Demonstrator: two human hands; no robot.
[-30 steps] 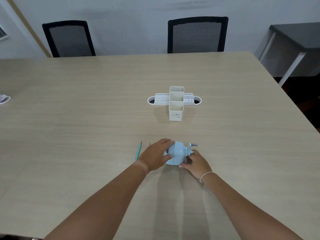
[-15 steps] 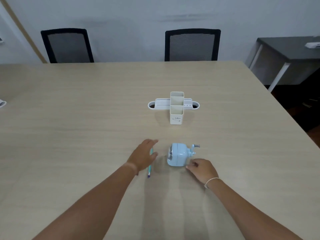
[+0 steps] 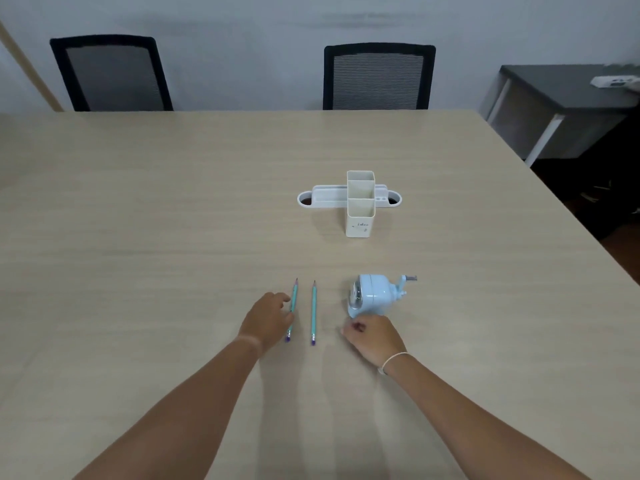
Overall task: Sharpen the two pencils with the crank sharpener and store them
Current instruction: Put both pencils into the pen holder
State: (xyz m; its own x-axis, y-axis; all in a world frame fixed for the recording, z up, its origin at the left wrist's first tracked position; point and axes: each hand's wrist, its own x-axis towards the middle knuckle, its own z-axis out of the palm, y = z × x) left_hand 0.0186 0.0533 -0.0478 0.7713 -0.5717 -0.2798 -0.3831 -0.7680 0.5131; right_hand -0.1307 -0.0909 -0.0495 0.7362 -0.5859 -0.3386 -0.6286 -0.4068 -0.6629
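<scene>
Two teal pencils with purple ends lie side by side on the table, points away from me. My left hand pinches the left pencil at its middle, and the pencil still rests on the table. The right pencil lies free, a little apart. A light blue crank sharpener stands to the right, its crank handle sticking out to the right. My right hand is curled at the sharpener's near corner and holds nothing. A white pencil holder with two upright compartments stands farther back.
The holder has a low white tray across it with round ends. Two black chairs stand at the table's far edge. A dark side table is at the right, past the table's right edge.
My left hand left the sharpener, moved left and closed on the left pencil. My right hand let go of the sharpener and drew back to its near corner.
</scene>
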